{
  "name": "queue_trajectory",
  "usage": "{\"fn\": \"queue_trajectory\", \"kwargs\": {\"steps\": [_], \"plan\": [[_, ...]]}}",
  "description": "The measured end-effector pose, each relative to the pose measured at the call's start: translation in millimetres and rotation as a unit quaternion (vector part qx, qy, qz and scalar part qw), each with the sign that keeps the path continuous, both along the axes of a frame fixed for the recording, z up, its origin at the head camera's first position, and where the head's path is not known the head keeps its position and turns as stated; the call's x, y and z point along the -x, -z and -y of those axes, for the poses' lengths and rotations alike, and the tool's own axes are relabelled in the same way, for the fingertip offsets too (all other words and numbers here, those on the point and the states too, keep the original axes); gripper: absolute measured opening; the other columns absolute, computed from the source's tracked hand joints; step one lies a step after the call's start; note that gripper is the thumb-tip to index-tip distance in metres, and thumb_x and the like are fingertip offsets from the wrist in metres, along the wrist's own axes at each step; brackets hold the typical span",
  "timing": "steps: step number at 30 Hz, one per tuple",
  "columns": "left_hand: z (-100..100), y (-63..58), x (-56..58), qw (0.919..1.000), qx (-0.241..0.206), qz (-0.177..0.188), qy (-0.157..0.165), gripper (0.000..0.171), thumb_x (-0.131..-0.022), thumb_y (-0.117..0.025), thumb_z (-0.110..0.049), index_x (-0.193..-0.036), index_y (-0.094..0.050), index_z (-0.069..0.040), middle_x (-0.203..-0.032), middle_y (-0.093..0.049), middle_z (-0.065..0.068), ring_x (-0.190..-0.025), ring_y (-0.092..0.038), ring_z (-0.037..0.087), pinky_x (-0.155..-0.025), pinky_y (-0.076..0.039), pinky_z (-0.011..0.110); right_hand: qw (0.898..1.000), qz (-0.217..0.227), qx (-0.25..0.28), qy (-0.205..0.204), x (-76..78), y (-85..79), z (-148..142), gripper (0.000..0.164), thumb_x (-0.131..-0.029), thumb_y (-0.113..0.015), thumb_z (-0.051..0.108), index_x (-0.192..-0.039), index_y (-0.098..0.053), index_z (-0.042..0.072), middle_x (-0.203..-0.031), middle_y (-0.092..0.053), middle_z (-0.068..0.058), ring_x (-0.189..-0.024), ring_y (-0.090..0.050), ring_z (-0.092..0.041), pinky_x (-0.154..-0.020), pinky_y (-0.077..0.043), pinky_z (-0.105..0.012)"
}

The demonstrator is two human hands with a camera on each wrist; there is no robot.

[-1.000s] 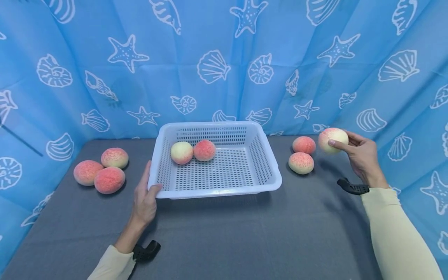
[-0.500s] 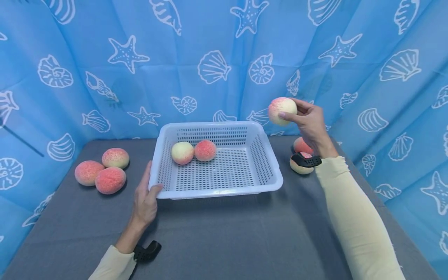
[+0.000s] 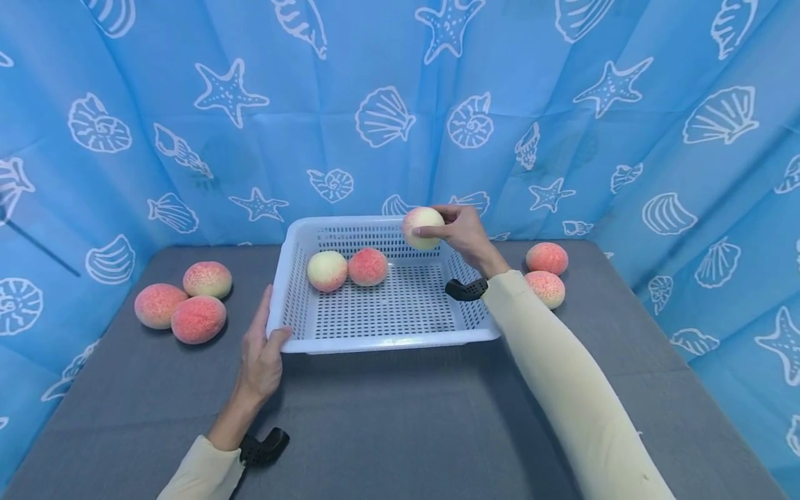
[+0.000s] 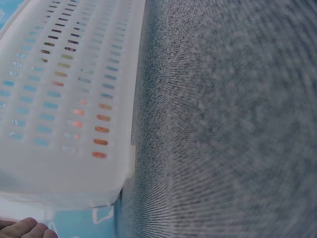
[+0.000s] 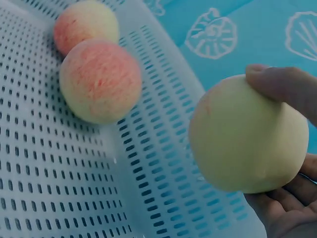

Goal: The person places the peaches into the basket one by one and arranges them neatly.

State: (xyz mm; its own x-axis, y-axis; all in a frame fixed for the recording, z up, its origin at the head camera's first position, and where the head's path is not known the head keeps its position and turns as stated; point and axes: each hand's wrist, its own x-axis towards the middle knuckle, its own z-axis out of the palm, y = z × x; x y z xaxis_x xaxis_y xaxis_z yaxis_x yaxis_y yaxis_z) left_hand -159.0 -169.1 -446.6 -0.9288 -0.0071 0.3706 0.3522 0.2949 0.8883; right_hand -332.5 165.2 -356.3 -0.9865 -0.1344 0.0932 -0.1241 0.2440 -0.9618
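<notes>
A pale yellow peach with a pink blush [image 3: 423, 228] is held between the thumb and fingers of my right hand [image 3: 462, 235], over the back right part of the white perforated basket [image 3: 387, 342]. Up close in the right wrist view, the same peach [image 5: 247, 139] shows its pale side. My left hand [image 3: 261, 357] grips the basket's front left corner, thumb over the rim. Inside, a pale peach [image 3: 327, 271] and a redder peach [image 3: 368, 267] sit side by side toward the left. The left wrist view shows the basket's slotted wall [image 4: 74, 99] and a few fingertips.
On the grey cloth [image 3: 400, 417], left of the basket, lies a group of three peaches [image 3: 198, 320]. To its right are a red peach [image 3: 546, 258] and a speckled peach [image 3: 546, 288], the latter partly behind my right sleeve. A blue shell-print curtain [image 3: 387, 160] hangs behind.
My right hand has carried the pale peach leftward from the table's right side, rising and then lowering over the basket. The left hand and basket stay in place.
</notes>
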Motion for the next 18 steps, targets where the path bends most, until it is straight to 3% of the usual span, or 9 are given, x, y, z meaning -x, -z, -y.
{"fn": "queue_trajectory", "kwargs": {"steps": [3,5,9,14,18], "plan": [[-3,1.5,1.2,0.9999,-0.004,-0.010,0.001,0.074,-0.096,-0.042,0.001,-0.164,-0.015,-0.013,-0.160,-0.034,0.017,-0.133,-0.050,0.042,-0.094,-0.044,0.014,0.999,0.010,-0.030,-0.007,1.7,2.9,2,0.059,-0.079,-0.088,0.012,-0.132,-0.065,0.000,-0.126,-0.067,-0.018,-0.115,-0.063,-0.030,-0.098,-0.051,-0.041],[-2,0.6,0.7,0.9999,-0.004,-0.013,0.000,0.074,-0.096,-0.042,0.001,-0.164,-0.015,-0.013,-0.160,-0.034,0.017,-0.133,-0.049,0.042,-0.094,-0.042,0.011,0.999,0.021,-0.044,-0.022,3.7,5.4,8,0.061,-0.079,-0.088,0.015,-0.133,-0.065,0.001,-0.127,-0.067,-0.018,-0.115,-0.063,-0.030,-0.097,-0.051,-0.041],[-2,-1.9,-0.7,1.0000,0.001,-0.008,0.003,0.075,-0.096,-0.042,0.000,-0.164,-0.014,-0.014,-0.161,-0.033,0.016,-0.135,-0.048,0.041,-0.096,-0.042,0.016,0.995,0.042,-0.086,-0.038,4.4,13.0,16,0.057,-0.078,-0.089,0.018,-0.129,-0.069,0.004,-0.122,-0.069,-0.015,-0.110,-0.063,-0.029,-0.094,-0.052,-0.042],[-3,-2.3,-1.8,1.0000,-0.003,-0.006,0.004,0.075,-0.097,-0.041,0.001,-0.164,-0.013,-0.014,-0.162,-0.032,0.016,-0.135,-0.047,0.042,-0.095,-0.041,0.012,0.987,0.057,-0.142,-0.057,2.8,19.4,22,0.049,-0.076,-0.090,0.019,-0.120,-0.073,0.004,-0.116,-0.072,-0.013,-0.106,-0.063,-0.027,-0.092,-0.052,-0.042],[-3,-1.5,-1.9,1.0000,0.002,-0.006,0.003,0.075,-0.097,-0.041,0.001,-0.164,-0.013,-0.015,-0.162,-0.032,0.016,-0.136,-0.047,0.042,-0.097,-0.043,0.021,0.982,0.068,-0.162,-0.064,3.9,24.1,24,0.046,-0.075,-0.091,0.017,-0.115,-0.075,0.003,-0.113,-0.073,-0.012,-0.104,-0.064,-0.027,-0.092,-0.052,-0.041]]}}
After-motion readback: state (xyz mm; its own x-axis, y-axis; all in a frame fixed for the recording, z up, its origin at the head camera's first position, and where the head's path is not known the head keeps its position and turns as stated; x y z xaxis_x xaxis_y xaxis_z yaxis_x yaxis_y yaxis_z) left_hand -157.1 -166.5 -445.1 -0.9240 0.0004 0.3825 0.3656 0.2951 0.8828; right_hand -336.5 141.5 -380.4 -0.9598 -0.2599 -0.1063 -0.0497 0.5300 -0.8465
